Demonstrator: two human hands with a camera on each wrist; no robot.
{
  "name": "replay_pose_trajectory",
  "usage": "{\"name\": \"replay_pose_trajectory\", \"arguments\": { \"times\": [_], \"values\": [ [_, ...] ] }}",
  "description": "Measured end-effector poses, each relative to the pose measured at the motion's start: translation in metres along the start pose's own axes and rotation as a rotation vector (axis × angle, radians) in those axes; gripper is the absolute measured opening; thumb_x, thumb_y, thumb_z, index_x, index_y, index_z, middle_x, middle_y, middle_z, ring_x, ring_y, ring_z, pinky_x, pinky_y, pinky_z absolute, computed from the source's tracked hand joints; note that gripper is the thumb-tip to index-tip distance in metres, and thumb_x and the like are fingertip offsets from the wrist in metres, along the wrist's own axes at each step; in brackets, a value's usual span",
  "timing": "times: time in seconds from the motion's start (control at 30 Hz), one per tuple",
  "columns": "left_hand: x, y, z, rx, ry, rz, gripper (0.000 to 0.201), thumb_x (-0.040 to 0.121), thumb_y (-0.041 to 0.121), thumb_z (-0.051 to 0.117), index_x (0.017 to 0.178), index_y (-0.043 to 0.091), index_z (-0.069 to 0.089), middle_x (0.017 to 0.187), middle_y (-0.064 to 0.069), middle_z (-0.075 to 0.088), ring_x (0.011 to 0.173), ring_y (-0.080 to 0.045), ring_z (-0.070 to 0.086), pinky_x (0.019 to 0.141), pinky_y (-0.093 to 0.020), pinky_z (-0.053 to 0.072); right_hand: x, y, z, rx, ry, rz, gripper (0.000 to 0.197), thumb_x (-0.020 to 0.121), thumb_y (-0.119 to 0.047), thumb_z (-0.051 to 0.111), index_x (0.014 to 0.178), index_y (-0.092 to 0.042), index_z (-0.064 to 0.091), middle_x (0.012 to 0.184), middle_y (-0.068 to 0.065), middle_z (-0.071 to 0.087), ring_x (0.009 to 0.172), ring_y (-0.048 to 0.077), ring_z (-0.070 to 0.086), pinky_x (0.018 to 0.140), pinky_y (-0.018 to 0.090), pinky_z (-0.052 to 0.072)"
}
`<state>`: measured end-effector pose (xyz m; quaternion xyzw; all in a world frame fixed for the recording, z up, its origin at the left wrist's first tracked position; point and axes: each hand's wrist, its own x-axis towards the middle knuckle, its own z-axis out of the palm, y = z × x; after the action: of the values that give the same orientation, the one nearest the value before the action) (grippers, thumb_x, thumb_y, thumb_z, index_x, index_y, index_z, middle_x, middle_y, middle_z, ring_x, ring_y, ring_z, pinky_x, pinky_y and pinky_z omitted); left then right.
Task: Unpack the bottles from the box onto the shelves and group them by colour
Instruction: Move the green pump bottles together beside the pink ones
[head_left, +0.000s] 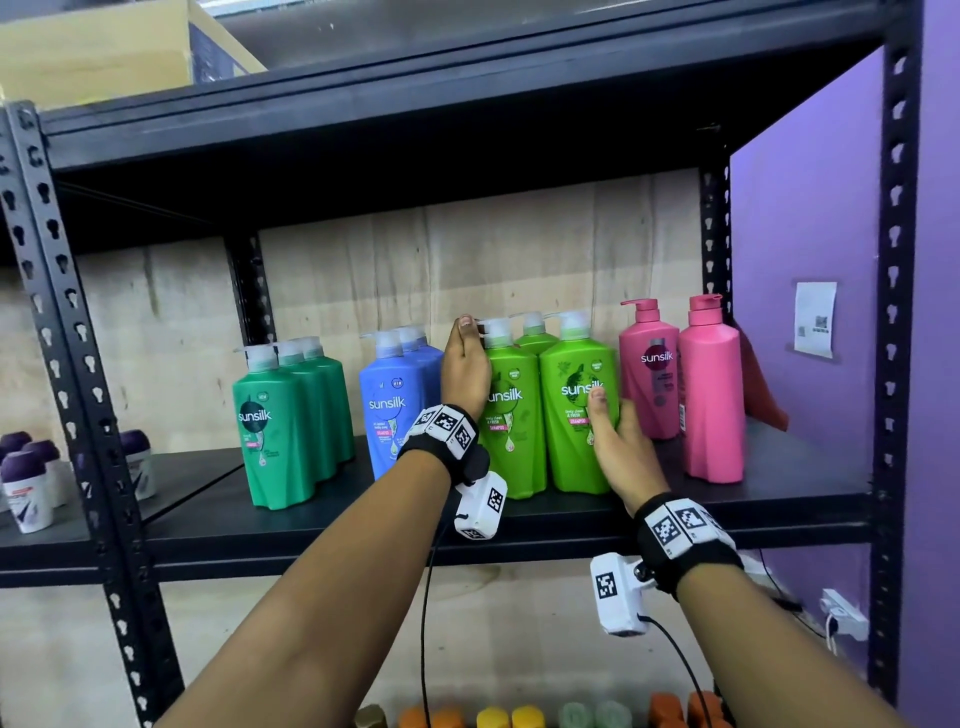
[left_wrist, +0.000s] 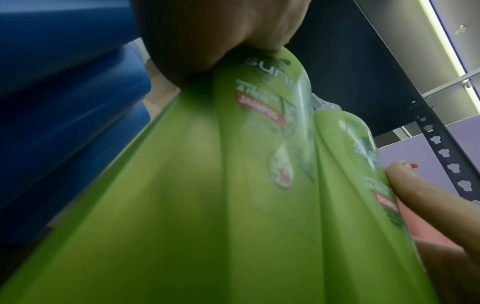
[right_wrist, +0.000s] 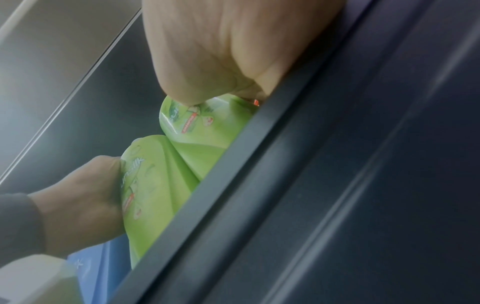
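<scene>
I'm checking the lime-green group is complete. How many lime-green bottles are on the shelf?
3: front-left bottle by the left hand, front-right bottle by the right hand, one behind. More may be hidden.

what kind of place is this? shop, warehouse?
Probably a stockroom or a mock shop: slotted black metal shelving, identical shampoo bottles grouped by colour, and a cardboard box on the top shelf.

Upright Sunsilk pump bottles on the black shelf (head_left: 779, 499), grouped by colour: three dark green bottles (head_left: 280, 431) leftmost, then blue bottles (head_left: 389, 410). Further right, three lime green bottles (head_left: 571, 415), then two pink bottles (head_left: 709, 395) rightmost.
</scene>
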<state>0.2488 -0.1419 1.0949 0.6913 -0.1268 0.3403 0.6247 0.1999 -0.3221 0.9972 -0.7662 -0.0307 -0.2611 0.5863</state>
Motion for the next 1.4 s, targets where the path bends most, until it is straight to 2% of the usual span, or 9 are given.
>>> {"name": "replay_pose_trajectory", "arguments": {
  "times": [0.1,0.27,0.37,0.43,0.6,0.73,0.93,1.07,1.4],
  "values": [
    [0.001,0.002,-0.004,0.025,-0.047,0.003,0.056,0.109,0.05,0.025,0.15,0.019,0.044,0.15,0.0,0.049,0.134,-0.013,0.044,0.103,-0.017,0.024,0.001,0.0,-0.001,0.003,-0.021,0.005,0.106,0.075,-0.097,0.021,0.151,-0.023,0.032,0.15,0.01,0.05,0.134,0.031,0.051,0.114,0.048,0.037],
    [-0.013,0.006,-0.01,0.086,-0.115,-0.028,0.048,0.102,0.062,0.035,0.125,0.021,0.047,0.111,0.006,0.06,0.098,-0.008,0.058,0.079,-0.015,0.041,0.002,0.002,0.0,0.022,0.006,-0.026,0.084,0.086,-0.085,0.031,0.147,-0.026,0.033,0.147,0.008,0.052,0.13,0.031,0.054,0.108,0.041,0.04],
    [-0.032,-0.006,-0.016,0.091,-0.162,-0.073,0.061,0.095,0.064,0.053,0.137,0.021,0.043,0.13,0.0,0.061,0.112,-0.01,0.062,0.091,-0.02,0.05,0.001,-0.002,-0.001,0.09,0.047,-0.077,0.076,0.09,-0.075,0.042,0.148,-0.027,0.031,0.153,0.004,0.044,0.133,0.027,0.05,0.113,0.043,0.038],
    [-0.047,-0.018,-0.022,0.067,-0.199,-0.098,0.074,0.086,0.067,0.064,0.139,0.021,0.04,0.134,0.001,0.06,0.115,-0.01,0.063,0.084,-0.019,0.056,0.003,-0.012,-0.005,0.057,0.123,-0.159,0.074,0.093,-0.066,0.051,0.151,-0.024,0.029,0.157,0.007,0.038,0.139,0.025,0.044,0.116,0.039,0.034],
    [-0.078,-0.052,-0.029,0.087,-0.319,-0.226,0.095,0.072,0.067,0.075,0.142,0.02,0.033,0.132,0.002,0.062,0.119,-0.016,0.063,0.108,-0.04,0.049,0.042,-0.078,-0.021,-0.095,0.146,-0.391,0.048,0.096,-0.044,0.057,0.139,-0.024,0.047,0.136,0.004,0.055,0.126,0.021,0.052,0.108,0.041,0.042],
    [-0.09,-0.064,-0.029,0.111,-0.323,-0.222,0.08,0.077,0.065,0.072,0.139,0.026,0.04,0.127,0.01,0.066,0.111,0.0,0.064,0.097,-0.021,0.05,0.076,-0.114,-0.023,-0.279,-0.064,-0.416,0.035,0.101,-0.048,0.051,0.114,-0.02,0.067,0.11,0.001,0.071,0.11,0.022,0.062,0.088,0.028,0.045],
    [-0.091,-0.063,-0.03,0.144,-0.327,-0.216,0.073,0.076,0.073,0.068,0.131,0.035,0.04,0.122,0.018,0.065,0.115,-0.003,0.063,0.101,-0.024,0.046,0.086,-0.098,-0.011,-0.27,-0.107,-0.428,0.029,0.101,-0.051,0.051,0.101,-0.024,0.062,0.091,-0.004,0.075,0.078,0.015,0.063,0.067,0.027,0.04],
    [-0.09,-0.067,-0.03,0.166,-0.329,-0.219,0.071,0.078,0.074,0.067,0.13,0.035,0.04,0.124,0.015,0.066,0.116,-0.007,0.063,0.105,-0.028,0.046,0.088,-0.098,-0.01,-0.266,-0.095,-0.447,0.027,0.101,-0.05,0.052,0.097,-0.025,0.062,0.1,-0.001,0.075,0.093,0.019,0.066,0.072,0.026,0.042],
    [-0.091,-0.063,-0.029,0.163,-0.318,-0.209,0.087,0.066,0.081,0.065,0.133,0.032,0.038,0.122,0.015,0.065,0.112,-0.006,0.063,0.1,-0.026,0.047,0.087,-0.098,-0.009,-0.266,-0.085,-0.427,0.038,0.099,-0.054,0.052,0.107,-0.018,0.063,0.097,0.002,0.074,0.096,0.024,0.066,0.086,0.034,0.052]
  ]
}}
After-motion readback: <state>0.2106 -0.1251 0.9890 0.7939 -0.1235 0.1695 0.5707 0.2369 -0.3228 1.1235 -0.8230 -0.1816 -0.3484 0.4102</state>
